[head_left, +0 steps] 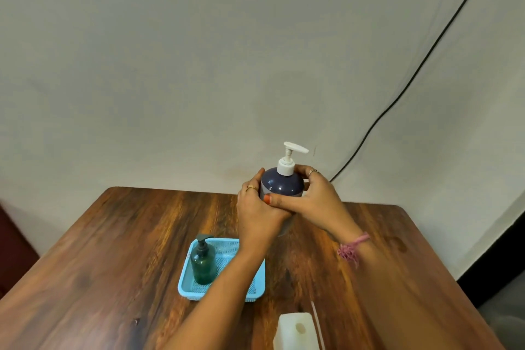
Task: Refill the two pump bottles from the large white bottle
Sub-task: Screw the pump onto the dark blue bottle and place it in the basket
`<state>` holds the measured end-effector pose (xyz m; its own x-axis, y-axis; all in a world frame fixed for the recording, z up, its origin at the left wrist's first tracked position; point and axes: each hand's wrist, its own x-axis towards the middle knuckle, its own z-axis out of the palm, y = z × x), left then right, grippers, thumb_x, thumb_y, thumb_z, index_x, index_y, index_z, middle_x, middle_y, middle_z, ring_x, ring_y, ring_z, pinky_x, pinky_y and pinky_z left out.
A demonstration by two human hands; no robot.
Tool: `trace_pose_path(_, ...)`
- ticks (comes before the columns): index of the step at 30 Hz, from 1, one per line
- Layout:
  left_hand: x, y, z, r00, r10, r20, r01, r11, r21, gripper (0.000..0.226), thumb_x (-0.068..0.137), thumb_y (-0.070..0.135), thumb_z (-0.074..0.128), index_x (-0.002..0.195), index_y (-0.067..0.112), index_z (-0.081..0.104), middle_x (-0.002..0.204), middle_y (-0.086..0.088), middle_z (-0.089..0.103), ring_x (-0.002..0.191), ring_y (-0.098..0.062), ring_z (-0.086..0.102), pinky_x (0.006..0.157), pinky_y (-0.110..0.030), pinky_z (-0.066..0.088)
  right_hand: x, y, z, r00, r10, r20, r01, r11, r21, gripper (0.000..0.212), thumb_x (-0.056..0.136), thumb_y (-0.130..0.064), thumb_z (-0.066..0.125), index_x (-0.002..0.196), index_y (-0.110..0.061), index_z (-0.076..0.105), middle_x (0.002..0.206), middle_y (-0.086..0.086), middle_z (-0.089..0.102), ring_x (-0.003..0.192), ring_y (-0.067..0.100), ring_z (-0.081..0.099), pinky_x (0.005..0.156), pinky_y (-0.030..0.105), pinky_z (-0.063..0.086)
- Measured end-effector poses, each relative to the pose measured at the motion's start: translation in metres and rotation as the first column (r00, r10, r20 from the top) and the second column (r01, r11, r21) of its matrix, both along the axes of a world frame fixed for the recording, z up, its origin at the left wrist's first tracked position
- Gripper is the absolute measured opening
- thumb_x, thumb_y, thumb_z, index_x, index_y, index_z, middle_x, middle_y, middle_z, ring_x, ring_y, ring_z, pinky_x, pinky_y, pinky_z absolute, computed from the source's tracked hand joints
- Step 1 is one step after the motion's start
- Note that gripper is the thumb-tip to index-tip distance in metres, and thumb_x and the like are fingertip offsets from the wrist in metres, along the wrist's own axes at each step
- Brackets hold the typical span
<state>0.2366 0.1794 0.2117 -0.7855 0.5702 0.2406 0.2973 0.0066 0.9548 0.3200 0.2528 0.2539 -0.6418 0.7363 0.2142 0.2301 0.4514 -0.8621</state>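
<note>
A dark blue pump bottle (281, 183) with a white pump head (289, 156) is held upright above the middle of the wooden table (113, 250). My left hand (257, 213) wraps its left side and lower body. My right hand (309, 199) grips its right shoulder, fingers near the white collar. A smaller green pump bottle (203, 263) with a dark pump stands in the left part of a light blue basket (255, 284). The large white bottle (297, 331) stands at the near edge, its top open toward me.
A thin clear tube or straw (318, 324) lies just right of the white bottle. A black cable (412, 77) runs down the grey wall behind the table. The table's right edge borders a dark floor strip.
</note>
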Motion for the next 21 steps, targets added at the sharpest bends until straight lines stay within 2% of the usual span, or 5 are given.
trace_pose_path(6, -0.022, -0.023, -0.018, 0.997, -0.079, -0.008, 0.078, 0.993, -0.086, 0.097, 0.052, 0.037, 0.079, 0.140, 0.020, 0.040, 0.133, 0.000, 0.054, 0.121, -0.017, 0.053, 0.102, -0.040, 0.046, -0.019, -0.018, -0.019, 0.997, -0.076, 0.023, 0.076, 0.997, 0.015, 0.074, 0.054, -0.035, 0.089, 0.120, -0.026, 0.055, 0.110, -0.008, 0.062, 0.098, 0.009, 0.061, 0.081, 0.019, 0.050)
trace_pose_path(10, -0.044, -0.050, -0.040, 0.984, -0.174, 0.027, 0.176, 0.969, -0.176, 0.105, 0.059, 0.037, 0.086, 0.147, 0.018, 0.030, 0.146, 0.001, 0.045, 0.131, -0.014, 0.045, 0.106, -0.035, 0.042, -0.033, -0.025, -0.037, 0.994, -0.086, 0.063, 0.087, 0.996, -0.015, 0.071, 0.058, -0.027, 0.088, 0.121, -0.024, 0.055, 0.108, -0.010, 0.060, 0.098, 0.009, 0.059, 0.073, 0.012, 0.045)
trace_pose_path(13, -0.063, -0.074, -0.062, 0.983, -0.178, 0.054, 0.185, 0.960, -0.209, 0.093, 0.067, 0.029, 0.085, 0.145, 0.016, 0.034, 0.144, 0.001, 0.046, 0.128, -0.012, 0.046, 0.100, -0.021, 0.039, -0.044, -0.025, -0.054, 0.988, -0.079, 0.132, 0.082, 0.997, -0.017, 0.073, 0.060, -0.023, 0.088, 0.124, -0.022, 0.053, 0.109, -0.011, 0.056, 0.101, 0.009, 0.054, 0.078, 0.017, 0.044)
trace_pose_path(16, -0.080, -0.099, -0.083, 0.977, -0.198, 0.082, 0.213, 0.941, -0.262, 0.077, 0.073, 0.023, 0.081, 0.139, 0.017, 0.042, 0.134, 0.005, 0.054, 0.116, -0.006, 0.052, 0.094, -0.017, 0.043, -0.054, -0.021, -0.075, 0.974, -0.041, 0.222, 0.050, 0.998, -0.033, 0.077, 0.061, -0.018, 0.086, 0.129, -0.021, 0.050, 0.113, -0.008, 0.056, 0.105, 0.010, 0.054, 0.080, 0.019, 0.045)
trace_pose_path(21, -0.103, -0.129, -0.113, 0.966, -0.200, 0.163, 0.242, 0.922, -0.303, 0.052, 0.077, 0.016, 0.078, 0.124, 0.015, 0.055, 0.119, 0.002, 0.063, 0.105, -0.010, 0.060, 0.093, -0.033, 0.052, -0.073, -0.010, -0.113, 0.930, 0.056, 0.363, -0.023, 0.995, -0.093, 0.088, 0.060, -0.012, 0.085, 0.137, -0.021, 0.043, 0.118, -0.006, 0.054, 0.113, 0.015, 0.052, 0.091, 0.026, 0.047)
